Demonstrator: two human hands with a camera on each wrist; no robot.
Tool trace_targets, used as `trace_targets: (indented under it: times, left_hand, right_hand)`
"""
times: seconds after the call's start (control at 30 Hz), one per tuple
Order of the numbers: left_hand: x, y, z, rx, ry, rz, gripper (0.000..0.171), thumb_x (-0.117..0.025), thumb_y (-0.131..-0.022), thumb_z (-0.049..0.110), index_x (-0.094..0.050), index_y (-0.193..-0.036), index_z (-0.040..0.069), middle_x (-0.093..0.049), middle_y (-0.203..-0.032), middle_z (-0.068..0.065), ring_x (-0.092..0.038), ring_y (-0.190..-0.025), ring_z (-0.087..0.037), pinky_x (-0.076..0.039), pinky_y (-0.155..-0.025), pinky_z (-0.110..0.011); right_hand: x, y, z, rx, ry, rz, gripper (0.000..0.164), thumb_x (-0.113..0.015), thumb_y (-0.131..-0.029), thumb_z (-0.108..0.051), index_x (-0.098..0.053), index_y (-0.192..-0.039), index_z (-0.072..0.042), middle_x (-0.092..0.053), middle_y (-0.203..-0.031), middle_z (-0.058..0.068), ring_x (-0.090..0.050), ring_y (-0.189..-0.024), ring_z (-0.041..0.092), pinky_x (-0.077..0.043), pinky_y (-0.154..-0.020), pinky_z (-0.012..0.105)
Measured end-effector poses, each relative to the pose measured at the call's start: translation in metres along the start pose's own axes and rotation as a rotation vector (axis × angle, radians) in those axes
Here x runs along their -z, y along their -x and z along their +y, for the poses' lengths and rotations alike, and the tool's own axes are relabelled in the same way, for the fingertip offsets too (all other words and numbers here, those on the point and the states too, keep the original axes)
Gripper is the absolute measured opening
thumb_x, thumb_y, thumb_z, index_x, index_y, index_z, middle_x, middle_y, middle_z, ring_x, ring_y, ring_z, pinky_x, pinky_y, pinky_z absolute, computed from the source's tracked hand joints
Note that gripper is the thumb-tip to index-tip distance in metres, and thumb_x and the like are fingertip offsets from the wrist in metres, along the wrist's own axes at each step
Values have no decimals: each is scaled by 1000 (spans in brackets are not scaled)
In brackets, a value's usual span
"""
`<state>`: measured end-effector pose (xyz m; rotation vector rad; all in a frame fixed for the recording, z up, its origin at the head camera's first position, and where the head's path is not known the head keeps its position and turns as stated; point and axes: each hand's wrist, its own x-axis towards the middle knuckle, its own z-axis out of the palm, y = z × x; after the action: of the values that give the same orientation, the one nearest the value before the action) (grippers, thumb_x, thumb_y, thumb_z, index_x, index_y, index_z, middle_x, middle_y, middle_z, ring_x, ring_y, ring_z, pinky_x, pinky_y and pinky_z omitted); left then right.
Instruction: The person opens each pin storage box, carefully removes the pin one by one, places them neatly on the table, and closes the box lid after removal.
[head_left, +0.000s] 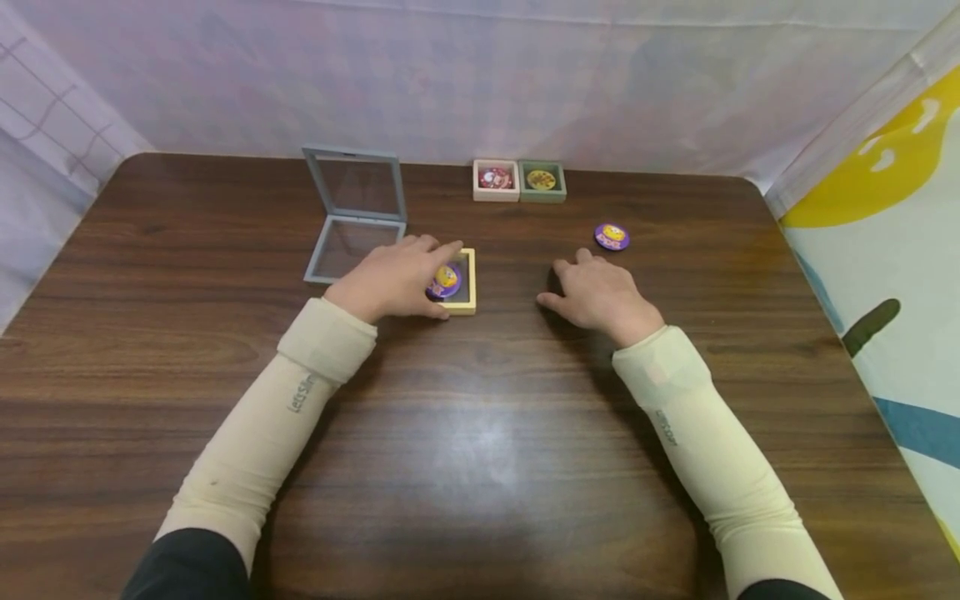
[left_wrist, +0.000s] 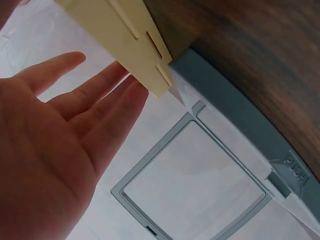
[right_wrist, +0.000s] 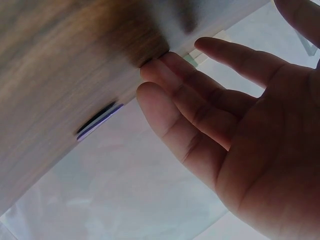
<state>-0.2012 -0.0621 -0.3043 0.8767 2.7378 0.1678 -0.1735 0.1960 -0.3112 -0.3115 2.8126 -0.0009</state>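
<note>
My left hand point(head_left: 392, 279) spans a small yellow display frame point(head_left: 472, 285), thumb at its near edge and fingers along the far edge. A purple button badge point(head_left: 447, 282) with a yellow cartoon figure shows inside, partly covered by the hand. From the left wrist, the frame's yellow side point(left_wrist: 122, 40) appears against the fingertips. My right hand point(head_left: 600, 292) holds nothing; its fingers are loosely bent, tips right at the tabletop. Just beyond it lies another purple badge point(head_left: 612, 237), seen edge-on point(right_wrist: 100, 121) in the right wrist view.
Behind the left hand, a grey clear-windowed case point(head_left: 318, 250) stands with its lid raised. Side by side at the back are a pink frame point(head_left: 496, 197) and a green frame point(head_left: 543, 198), each holding a badge. Cloth point(head_left: 420, 75) hangs behind the wooden table point(head_left: 480, 400).
</note>
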Motion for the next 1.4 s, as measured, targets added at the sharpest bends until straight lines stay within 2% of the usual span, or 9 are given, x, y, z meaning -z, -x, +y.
trace_targets:
  times: [0.33, 0.63, 0.8, 0.97, 1.17, 1.3, 1.4]
  left_hand:
    - [0, 2, -1, -41, 16, 10, 103, -79, -68, 41, -24, -150, 14, -46, -136, -17, -51, -114, -31, -47, -91, -52]
    - [4, 5, -6, -67, 154, 11, 110, -78, -62, 34, -17, -152, 16, -39, -137, -18, -49, -108, -30, -46, -92, -53]
    - [3, 4, -9, -79, 192, 25, 114, -78, -61, 33, -13, -152, 14, -37, -138, -20, -48, -110, -31, -47, -93, -49]
    - [3, 3, -10, -94, 237, 39, 120, -79, -62, 31, -2, -153, 15, -36, -136, -23, -47, -108, -32, -47, -95, -48]
    - [4, 4, -10, -115, 292, 24, 117, -79, -62, 26, -6, -153, 16, -33, -132, -24, -45, -106, -31, -48, -95, -48]
    - [3, 4, -10, -119, 309, 21, 118, -78, -61, 27, -4, -152, 11, -33, -132, -23, -43, -110, -32, -46, -98, -49]
    - [2, 3, -11, -125, 365, 30, 124, -78, -60, 26, 4, -152, 14, -33, -134, -23, -41, -118, -32, -43, -102, -50]
  right_hand:
    - [-1, 2, 3, 15, -1, 19, 62, -52, -93, -48, -46, -137, -4, -48, -125, 26, -52, -114, 41, -52, -76, 60]
    - [0, 0, 1, 13, 8, 18, 63, -52, -93, -48, -45, -138, -4, -48, -125, 26, -51, -115, 41, -52, -78, 60]
    - [-1, -1, 0, 9, 10, 14, 63, -52, -93, -49, -45, -137, -4, -48, -124, 26, -51, -115, 40, -52, -78, 60]
    - [-1, -1, 0, 3, 12, 12, 63, -52, -93, -49, -46, -137, -5, -48, -123, 25, -51, -114, 40, -52, -77, 60]
    - [0, -1, -1, 1, 14, 8, 63, -52, -93, -49, -45, -138, -5, -48, -124, 25, -51, -115, 41, -52, -78, 60]
    - [0, -1, -1, 1, 13, 10, 64, -52, -93, -49, -44, -138, -5, -48, -124, 26, -51, -115, 41, -52, -78, 60]
    - [0, -1, -1, 3, 8, 13, 64, -52, -93, -49, -45, -138, -5, -48, -124, 26, -51, -114, 41, -51, -78, 60]
